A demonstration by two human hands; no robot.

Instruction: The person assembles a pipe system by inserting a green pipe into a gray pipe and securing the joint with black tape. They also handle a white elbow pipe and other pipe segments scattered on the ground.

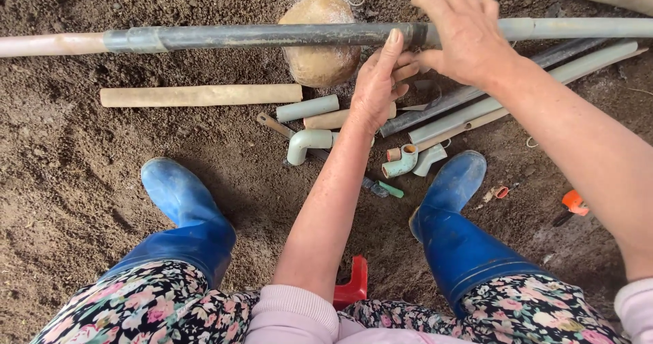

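Nothing in my view counts as a package, label, sign or screen: no printed wrapper, tag, placard or display lies on the soil around me.

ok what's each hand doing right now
Left hand: open, fingers pressed against the long dark pipe.
Right hand: curled over the pipe at its joint, gripping it.
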